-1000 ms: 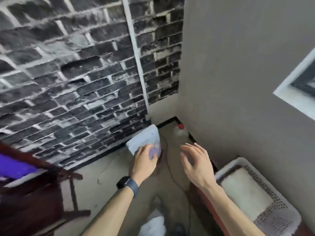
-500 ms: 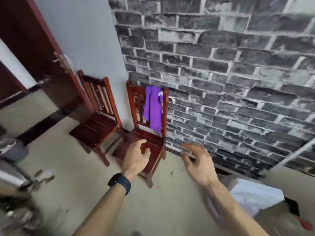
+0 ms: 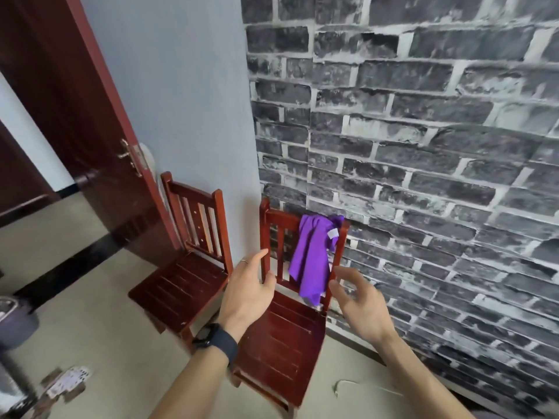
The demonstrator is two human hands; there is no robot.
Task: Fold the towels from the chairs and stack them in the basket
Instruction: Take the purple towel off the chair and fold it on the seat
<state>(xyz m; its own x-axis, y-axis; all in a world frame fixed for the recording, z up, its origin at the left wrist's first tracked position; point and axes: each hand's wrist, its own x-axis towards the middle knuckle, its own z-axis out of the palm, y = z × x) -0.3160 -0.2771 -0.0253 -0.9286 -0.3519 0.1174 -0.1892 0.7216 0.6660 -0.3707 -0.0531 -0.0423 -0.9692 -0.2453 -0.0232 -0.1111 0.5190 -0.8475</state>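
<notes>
A purple towel hangs over the backrest of the nearer red wooden chair, which stands against the brick wall. A second red chair stands to its left with nothing on it. My left hand, with a dark watch on the wrist, is open in front of the nearer chair's back, left of the towel. My right hand is open with curled fingers, just right of the towel's lower end and apart from it. The basket is out of view.
A dark red door stands open at the left. The grey brick wall runs along the right. A grey bin and a patterned object lie on the floor at the lower left.
The view swung from the corner with the white basket and a folded towel to the two chairs and came closer. My left hand let go of the folded towel. Both hands now reach toward the purple towel.
</notes>
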